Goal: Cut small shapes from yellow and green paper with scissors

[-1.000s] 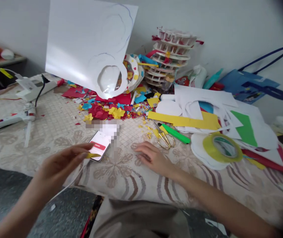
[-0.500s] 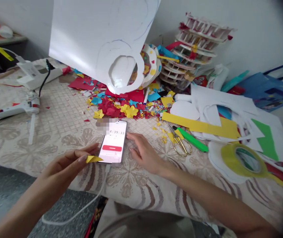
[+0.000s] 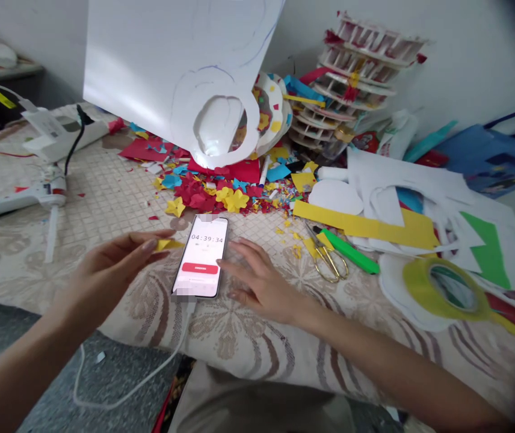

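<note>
Between thumb and fingers, my left hand [image 3: 117, 258] pinches a small folded piece of yellow paper [image 3: 167, 245]. To its right a phone [image 3: 201, 255] lies face up on the patterned tablecloth [image 3: 122, 288], its screen lit with a running time and a red button, a white cable plugged into its lower end. My right hand [image 3: 262, 279] is at the phone's right edge, fingers spread and holding nothing; a fingertip is at the edge of the screen. Beyond the phone lie yellow paper flowers [image 3: 233, 199] and red paper flowers [image 3: 193, 191].
Gold-handled scissors [image 3: 329, 261] and a green cutter [image 3: 350, 252] lie to the right, near a yellow tape roll [image 3: 449, 287] and white paper offcuts. A glue gun [image 3: 18, 198] and power strip [image 3: 65, 141] are left. A large white sheet [image 3: 149, 66] and tiered model [image 3: 357, 78] stand behind.
My left hand has lifted slightly away from the phone's lower corner with the yellow paper. My right hand's fingers have spread and come closer to the phone. The time shown went up a second.
</note>
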Motion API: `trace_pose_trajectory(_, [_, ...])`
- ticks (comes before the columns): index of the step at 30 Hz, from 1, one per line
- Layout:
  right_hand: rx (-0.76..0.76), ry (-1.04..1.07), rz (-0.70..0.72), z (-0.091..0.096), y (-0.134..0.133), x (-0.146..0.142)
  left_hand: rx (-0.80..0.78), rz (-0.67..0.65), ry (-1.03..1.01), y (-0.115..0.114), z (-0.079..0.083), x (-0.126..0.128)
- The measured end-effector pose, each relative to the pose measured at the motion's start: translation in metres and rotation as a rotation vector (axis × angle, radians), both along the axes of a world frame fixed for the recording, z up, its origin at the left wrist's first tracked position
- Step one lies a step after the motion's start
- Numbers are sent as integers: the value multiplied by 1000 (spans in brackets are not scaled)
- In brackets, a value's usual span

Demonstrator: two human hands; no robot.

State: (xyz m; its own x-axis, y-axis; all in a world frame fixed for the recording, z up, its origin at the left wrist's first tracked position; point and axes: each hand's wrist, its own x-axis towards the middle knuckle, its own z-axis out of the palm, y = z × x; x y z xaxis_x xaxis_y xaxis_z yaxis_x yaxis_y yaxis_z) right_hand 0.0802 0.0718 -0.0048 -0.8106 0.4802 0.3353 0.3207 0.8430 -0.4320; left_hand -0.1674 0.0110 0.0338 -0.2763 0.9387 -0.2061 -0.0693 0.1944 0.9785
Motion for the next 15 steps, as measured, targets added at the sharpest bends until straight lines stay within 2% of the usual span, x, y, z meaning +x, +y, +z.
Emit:
trace_pose_trajectory(3, [52, -58, 35, 0, 2, -6, 155, 57, -74, 30, 3, -2])
trace_pose_trajectory(6, [52, -62, 47, -1, 4, -8, 239, 11, -134, 59, 4, -4])
trace_pose_trajectory(8, [23, -23, 37, 0, 4, -6, 257, -27, -152, 69, 4, -2])
trace_pose_trajectory(11, [-52, 102, -37, 0, 7, 0, 228, -82, -167, 72, 5, 5])
trace_pose_trajectory(15, [-158, 192, -129, 0, 10, 6, 187, -115, -129, 63, 4, 12])
